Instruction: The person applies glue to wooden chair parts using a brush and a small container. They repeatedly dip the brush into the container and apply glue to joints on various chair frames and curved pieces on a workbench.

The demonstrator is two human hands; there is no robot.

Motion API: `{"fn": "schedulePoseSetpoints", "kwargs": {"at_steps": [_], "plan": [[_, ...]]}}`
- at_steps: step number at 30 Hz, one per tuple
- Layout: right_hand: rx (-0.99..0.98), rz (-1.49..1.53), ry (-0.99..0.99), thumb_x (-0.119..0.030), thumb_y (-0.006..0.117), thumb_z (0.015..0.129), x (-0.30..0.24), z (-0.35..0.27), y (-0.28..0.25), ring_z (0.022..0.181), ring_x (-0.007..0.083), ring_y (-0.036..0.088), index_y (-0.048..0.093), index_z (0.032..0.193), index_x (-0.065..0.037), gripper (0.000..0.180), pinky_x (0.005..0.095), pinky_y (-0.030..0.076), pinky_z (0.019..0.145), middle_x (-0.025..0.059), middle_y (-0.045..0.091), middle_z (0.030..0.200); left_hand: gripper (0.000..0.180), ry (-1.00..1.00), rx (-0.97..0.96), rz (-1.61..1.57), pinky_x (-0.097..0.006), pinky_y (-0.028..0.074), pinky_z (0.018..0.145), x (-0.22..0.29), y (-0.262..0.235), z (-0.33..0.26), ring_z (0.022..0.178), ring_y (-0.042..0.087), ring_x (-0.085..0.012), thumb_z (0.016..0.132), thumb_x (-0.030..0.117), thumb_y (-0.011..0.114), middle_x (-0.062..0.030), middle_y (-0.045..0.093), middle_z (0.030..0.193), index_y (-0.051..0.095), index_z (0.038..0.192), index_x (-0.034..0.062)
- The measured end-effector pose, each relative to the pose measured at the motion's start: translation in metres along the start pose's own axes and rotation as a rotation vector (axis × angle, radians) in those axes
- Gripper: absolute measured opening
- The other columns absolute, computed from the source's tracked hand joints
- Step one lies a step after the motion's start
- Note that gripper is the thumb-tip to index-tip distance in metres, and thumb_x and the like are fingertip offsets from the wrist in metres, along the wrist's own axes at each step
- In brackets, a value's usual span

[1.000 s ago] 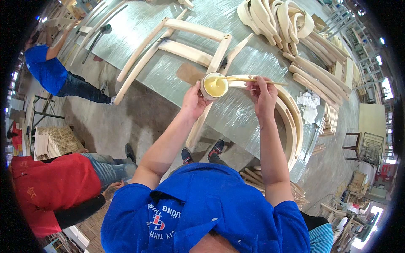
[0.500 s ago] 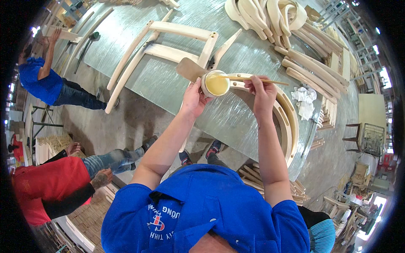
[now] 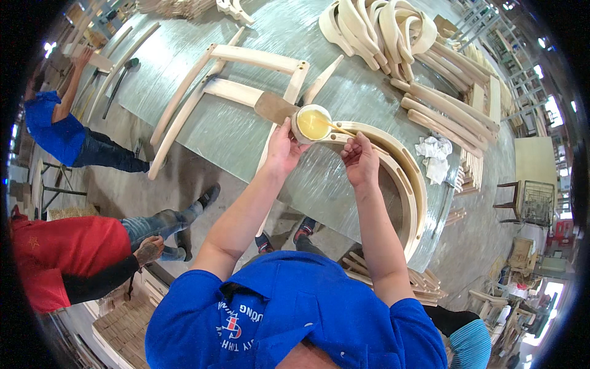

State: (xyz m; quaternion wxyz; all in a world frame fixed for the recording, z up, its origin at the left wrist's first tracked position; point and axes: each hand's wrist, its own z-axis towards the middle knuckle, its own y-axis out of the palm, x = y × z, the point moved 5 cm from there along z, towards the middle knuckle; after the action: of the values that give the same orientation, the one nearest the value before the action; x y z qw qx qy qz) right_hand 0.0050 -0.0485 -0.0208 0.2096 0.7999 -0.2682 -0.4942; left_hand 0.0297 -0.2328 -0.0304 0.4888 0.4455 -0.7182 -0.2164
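My left hand (image 3: 286,147) is closed around a small white cup (image 3: 298,130) that holds a pale yellow, glue-like liquid (image 3: 314,124). A flat brown piece (image 3: 275,107) juts out at the cup's left; whether my hand holds it too is hidden. Between the fingers of my right hand (image 3: 361,161) is a thin wooden stick (image 3: 344,131), its far end at the cup's right rim. Beneath this hand, curved wooden rails (image 3: 409,178) with slots and holes lie on the table. A partly joined wooden chair frame (image 3: 258,58) lies beyond my left hand.
The table (image 3: 212,138) has a shiny, film-like covering. Curved wooden parts (image 3: 375,31) and straight rails (image 3: 452,114) are piled at the far right, near a white rag (image 3: 434,157). One person in red (image 3: 80,258) and another in blue (image 3: 52,132) are on the left.
My right hand has moved down and left, and the stick now slants down to the right from the cup. My left hand still holds the cup. The whole view has shifted slightly.
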Motion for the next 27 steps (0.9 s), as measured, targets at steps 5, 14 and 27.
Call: {"fn": "schedulePoseSetpoints", "kwargs": {"at_steps": [5,14,27], "plan": [[0.017,-0.012,0.017,-0.028,0.06,0.088,-0.002,0.005,-0.002,0.057,0.0145,0.054,0.051,0.07,-0.01,0.026,0.0274,0.046,0.051,0.0041,0.056,0.065,0.036,-0.002,-0.032,-0.007,-0.049,0.043,0.097,-0.011,0.018,0.007,0.111,0.052,-0.0252,0.099,0.028,0.031,-0.011,0.048,0.122,0.042,0.123,0.0035],[-0.123,-0.929,-0.79,-0.017,0.058,0.087,-0.109,0.008,0.04,0.059,0.016,0.06,0.053,0.078,-0.001,0.019,0.0284,0.047,0.055,0.0102,0.061,0.064,0.038,0.042,0.037,-0.034,-0.052,0.041,0.098,-0.006,-0.018,0.016,0.115,0.048,-0.0269,0.099,0.029,0.03,-0.012,0.047,0.124,0.04,0.124,0.003],[-0.307,-1.579,-0.94,-0.022,0.057,0.084,-0.067,0.043,0.066,0.065,0.0377,0.058,0.053,0.077,-0.002,0.021,0.0444,0.045,0.059,0.0183,0.058,0.066,0.037,-0.001,0.136,-0.024,-0.048,0.045,0.094,-0.005,-0.068,-0.018,0.111,0.052,-0.0256,0.098,0.032,0.033,-0.0102,0.051,0.123,0.045,0.123,0.0069]]}}
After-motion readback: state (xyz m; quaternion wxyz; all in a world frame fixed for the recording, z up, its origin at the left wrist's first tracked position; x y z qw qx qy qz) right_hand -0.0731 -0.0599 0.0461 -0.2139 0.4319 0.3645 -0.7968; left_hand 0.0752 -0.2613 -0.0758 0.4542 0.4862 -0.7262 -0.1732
